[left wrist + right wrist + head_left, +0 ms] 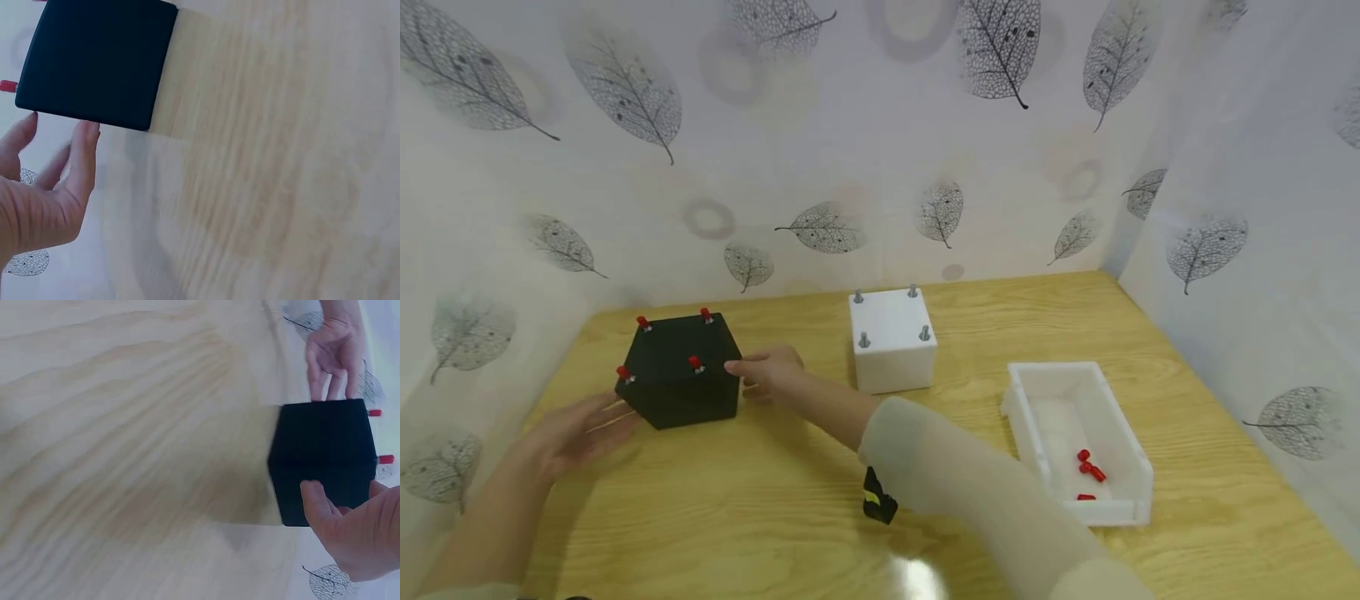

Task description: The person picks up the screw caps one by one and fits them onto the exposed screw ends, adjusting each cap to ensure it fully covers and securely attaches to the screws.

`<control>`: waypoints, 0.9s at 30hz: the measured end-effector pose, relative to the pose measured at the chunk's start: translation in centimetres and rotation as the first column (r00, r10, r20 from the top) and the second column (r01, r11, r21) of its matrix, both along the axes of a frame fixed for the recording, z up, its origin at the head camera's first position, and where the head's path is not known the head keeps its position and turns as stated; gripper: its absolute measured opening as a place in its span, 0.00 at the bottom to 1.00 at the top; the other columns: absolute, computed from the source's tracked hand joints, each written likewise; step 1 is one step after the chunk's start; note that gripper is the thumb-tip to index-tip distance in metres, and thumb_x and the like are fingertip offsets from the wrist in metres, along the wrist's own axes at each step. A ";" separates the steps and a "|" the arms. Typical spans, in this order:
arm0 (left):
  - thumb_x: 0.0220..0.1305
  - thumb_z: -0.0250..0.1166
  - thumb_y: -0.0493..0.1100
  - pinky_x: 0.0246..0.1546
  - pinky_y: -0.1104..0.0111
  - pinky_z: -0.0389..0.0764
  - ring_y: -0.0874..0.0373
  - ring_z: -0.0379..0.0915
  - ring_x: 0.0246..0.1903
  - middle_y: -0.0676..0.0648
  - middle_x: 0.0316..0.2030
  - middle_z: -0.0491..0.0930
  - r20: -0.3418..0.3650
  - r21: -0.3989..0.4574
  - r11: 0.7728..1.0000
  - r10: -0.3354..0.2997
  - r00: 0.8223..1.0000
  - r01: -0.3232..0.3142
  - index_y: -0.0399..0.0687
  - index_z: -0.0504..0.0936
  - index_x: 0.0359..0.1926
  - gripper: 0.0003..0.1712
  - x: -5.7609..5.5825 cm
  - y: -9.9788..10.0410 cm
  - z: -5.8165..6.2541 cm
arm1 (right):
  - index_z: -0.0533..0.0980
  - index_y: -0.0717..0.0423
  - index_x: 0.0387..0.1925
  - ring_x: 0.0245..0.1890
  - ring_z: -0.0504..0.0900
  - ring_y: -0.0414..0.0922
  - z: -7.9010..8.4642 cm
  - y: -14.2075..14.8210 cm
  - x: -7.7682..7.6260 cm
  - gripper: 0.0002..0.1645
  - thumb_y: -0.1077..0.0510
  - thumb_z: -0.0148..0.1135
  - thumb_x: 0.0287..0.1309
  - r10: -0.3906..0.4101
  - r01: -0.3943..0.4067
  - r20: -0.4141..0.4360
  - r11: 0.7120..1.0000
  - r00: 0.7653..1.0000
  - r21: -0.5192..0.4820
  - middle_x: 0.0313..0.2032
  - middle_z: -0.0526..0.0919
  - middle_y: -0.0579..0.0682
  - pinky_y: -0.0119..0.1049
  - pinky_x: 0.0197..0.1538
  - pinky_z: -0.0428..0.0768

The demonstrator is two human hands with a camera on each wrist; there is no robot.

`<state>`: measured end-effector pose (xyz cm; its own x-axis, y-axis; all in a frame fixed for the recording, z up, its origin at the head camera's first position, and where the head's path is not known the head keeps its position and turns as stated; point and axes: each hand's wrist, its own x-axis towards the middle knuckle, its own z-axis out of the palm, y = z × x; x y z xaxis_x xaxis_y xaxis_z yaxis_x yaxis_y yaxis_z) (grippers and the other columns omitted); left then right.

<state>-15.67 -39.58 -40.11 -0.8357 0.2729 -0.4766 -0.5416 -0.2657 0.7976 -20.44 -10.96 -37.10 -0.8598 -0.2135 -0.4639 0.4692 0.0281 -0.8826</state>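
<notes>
A black box [681, 367] stands at the left of the table, with red caps [696, 364] on the studs at its top corners. My left hand [576, 433] is at its left side, fingers fairly straight; in the left wrist view the fingertips [92, 128] meet the box's edge. My right hand [771, 372] is at the opposite side. Its thumb lies against the box in the right wrist view, and its other fingers are partly hidden there. Neither hand curls round the box.
A white box [891, 342] with bare metal bolts [865, 340] stands near the back middle. To the right is a white bin [1054, 417] holding several loose red caps [1092, 469]. A small black and yellow object [877, 500] lies by my right sleeve. Leaf-patterned curtains border the table.
</notes>
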 end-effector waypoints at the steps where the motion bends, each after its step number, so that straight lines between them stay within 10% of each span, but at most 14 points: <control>1: 0.72 0.47 0.42 0.46 0.66 0.81 0.59 0.82 0.39 0.53 0.37 0.84 -0.001 0.008 1.000 -0.009 1.000 0.009 0.57 0.85 0.35 0.19 0.3 -0.1 -0.1 | 0.81 0.63 0.45 0.43 0.83 0.59 -0.2 0.3 0.2 0.20 0.57 0.70 0.51 0.021 -0.021 0.020 1.000 1.000 -0.001 0.43 0.82 0.65 0.53 0.50 0.80; 12: 0.74 0.45 0.43 0.50 0.63 0.80 0.60 0.81 0.45 0.53 0.42 0.84 -0.017 -0.010 0.990 -0.140 0.990 0.140 0.57 0.81 0.41 0.16 2.5 0.0 -1.1 | 0.77 0.58 0.42 0.38 0.86 0.53 -1.3 2.4 1.4 0.18 0.54 0.70 0.52 0.095 -0.101 0.224 0.995 0.970 0.015 0.31 0.85 0.59 0.48 0.46 0.83; 27: 0.72 0.49 0.49 0.51 0.66 0.79 0.64 0.79 0.46 0.58 0.45 0.83 0.000 -0.189 0.957 -0.225 0.974 0.221 0.63 0.80 0.46 0.12 3.9 4.8 0.0 | 0.79 0.57 0.43 0.41 0.85 0.53 -0.4 6.4 3.1 0.16 0.53 0.66 0.56 0.178 -0.190 0.242 0.981 0.954 0.026 0.35 0.86 0.58 0.49 0.49 0.81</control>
<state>-11.82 -34.79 -40.11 -0.7743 0.3616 -0.5194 -0.5525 0.0141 0.8334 -17.35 -4.56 -37.54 -0.6717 -0.3300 -0.6633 0.6475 0.1734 -0.7420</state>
